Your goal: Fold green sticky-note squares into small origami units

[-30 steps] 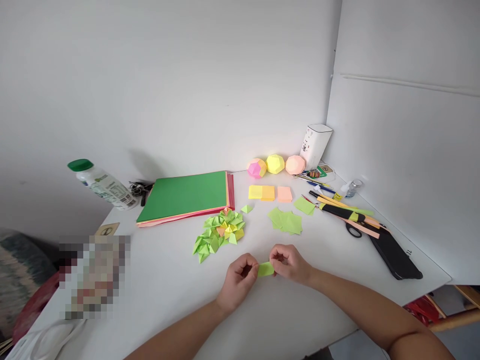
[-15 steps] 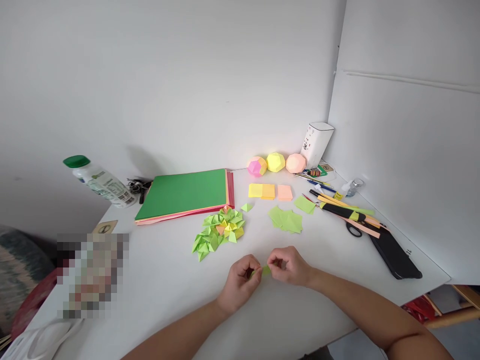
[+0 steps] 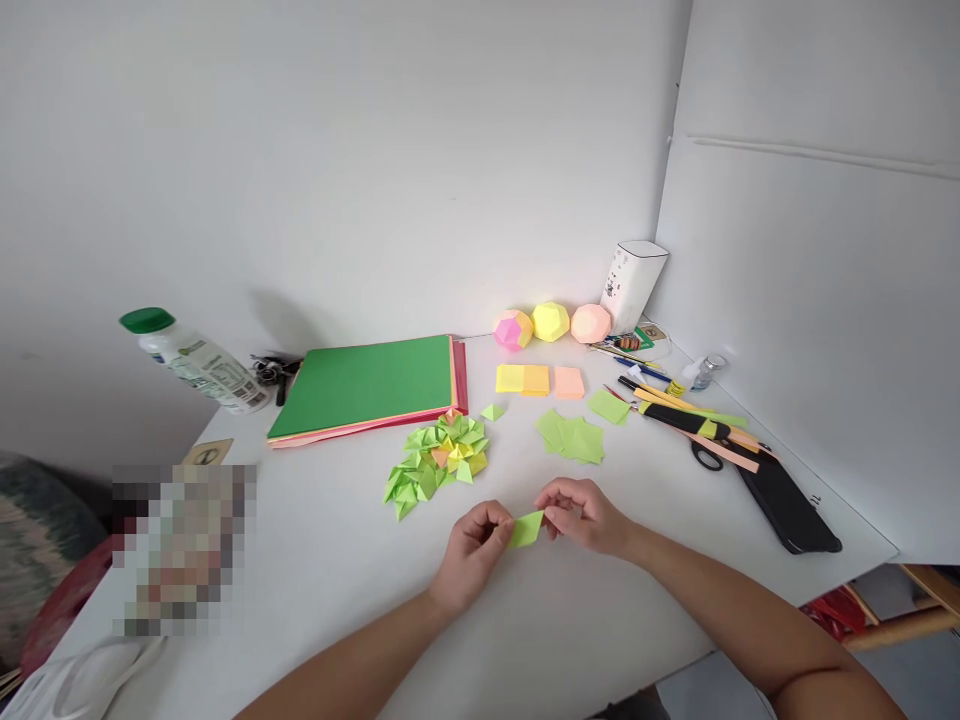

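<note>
My left hand [image 3: 472, 555] pinches a small light-green piece of paper [image 3: 526, 529] between thumb and fingers, above the front of the white table. At the paper's right corner, my right hand [image 3: 581, 515] has its thumb and index finger closed on the edge. Just beyond my left hand lies a heap of folded paper pieces [image 3: 427, 465], mostly green with a few yellow and orange. One folded green piece [image 3: 493, 412] sits apart behind it. Flat green paper squares [image 3: 574, 440] are spread beyond my right hand.
Behind stand three faceted paper balls [image 3: 550, 322] and yellow, orange and pink paper stacks [image 3: 510, 379]. A green-topped stack of coloured sheets [image 3: 367, 385] lies left, near a white bottle [image 3: 206, 365]. At right are scissors [image 3: 706, 457], a cutter [image 3: 682, 423] and a black phone-like object [image 3: 787, 505].
My hands have moved slightly apart, and my right fingers have loosened and shifted to the paper's corner. More of the green paper's face shows now. The view has shifted slightly.
</note>
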`<action>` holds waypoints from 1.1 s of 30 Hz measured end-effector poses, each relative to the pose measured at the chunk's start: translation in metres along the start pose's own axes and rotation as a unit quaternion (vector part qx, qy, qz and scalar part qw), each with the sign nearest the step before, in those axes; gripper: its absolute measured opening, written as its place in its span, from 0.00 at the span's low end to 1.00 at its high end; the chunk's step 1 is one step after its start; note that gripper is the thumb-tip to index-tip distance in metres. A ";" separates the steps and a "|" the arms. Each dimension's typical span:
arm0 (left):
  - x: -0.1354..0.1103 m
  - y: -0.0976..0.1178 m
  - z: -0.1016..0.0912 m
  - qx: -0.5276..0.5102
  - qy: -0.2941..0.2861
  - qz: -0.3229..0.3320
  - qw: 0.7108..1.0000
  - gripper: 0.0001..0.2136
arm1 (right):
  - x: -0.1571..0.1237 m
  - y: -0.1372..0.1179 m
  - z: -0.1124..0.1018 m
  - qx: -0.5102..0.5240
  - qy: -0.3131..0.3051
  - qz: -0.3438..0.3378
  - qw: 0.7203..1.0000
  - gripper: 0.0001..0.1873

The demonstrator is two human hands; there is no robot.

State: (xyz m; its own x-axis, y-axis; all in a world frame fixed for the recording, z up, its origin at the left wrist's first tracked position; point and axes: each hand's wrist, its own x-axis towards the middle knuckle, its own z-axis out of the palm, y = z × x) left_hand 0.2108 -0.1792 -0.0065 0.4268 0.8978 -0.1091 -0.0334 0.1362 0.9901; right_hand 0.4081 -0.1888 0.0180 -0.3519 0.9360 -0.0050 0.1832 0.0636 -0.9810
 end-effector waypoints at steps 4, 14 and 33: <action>0.000 0.003 0.001 0.000 -0.017 0.003 1.000 0.15 | 0.000 0.000 0.001 -0.014 -0.007 0.001 1.000 0.06; 0.001 0.000 0.000 -0.001 -0.008 0.001 1.000 0.14 | -0.001 0.002 0.001 0.003 0.021 0.000 1.000 0.03; 0.000 -0.003 0.001 -0.002 -0.015 0.019 1.000 0.12 | 0.002 0.004 0.002 -0.025 0.001 0.038 0.999 0.02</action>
State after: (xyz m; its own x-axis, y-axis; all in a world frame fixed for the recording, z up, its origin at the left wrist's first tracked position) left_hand 0.2119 -0.1803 -0.0096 0.4519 0.8894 -0.0691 -0.0529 0.1040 0.9932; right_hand 0.4061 -0.1880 0.0138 -0.3335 0.9395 -0.0787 0.2551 0.0095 -0.9669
